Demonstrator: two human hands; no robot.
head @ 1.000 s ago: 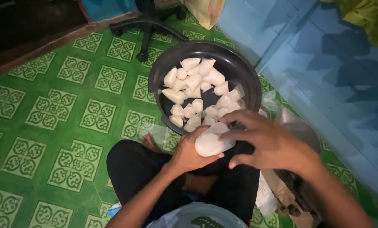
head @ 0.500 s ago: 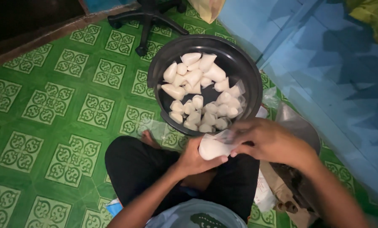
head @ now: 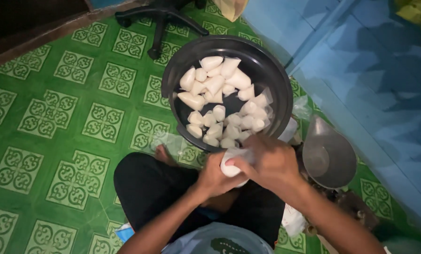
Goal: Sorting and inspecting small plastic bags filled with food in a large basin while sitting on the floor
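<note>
White packet (head: 231,167) clasped in both my hands, just in front of the black basin.

My left hand (head: 216,176) grips the packet from below; my right hand (head: 267,162) closes over its top, fingers pinching the plastic. Both sit above my lap, touching the near rim of the black basin (head: 173,75), which stands on the green patterned floor (head: 55,108) and holds many filled white packets (head: 220,101). Grey scale pan (head: 330,155) lies just beside my right wrist.
</note>
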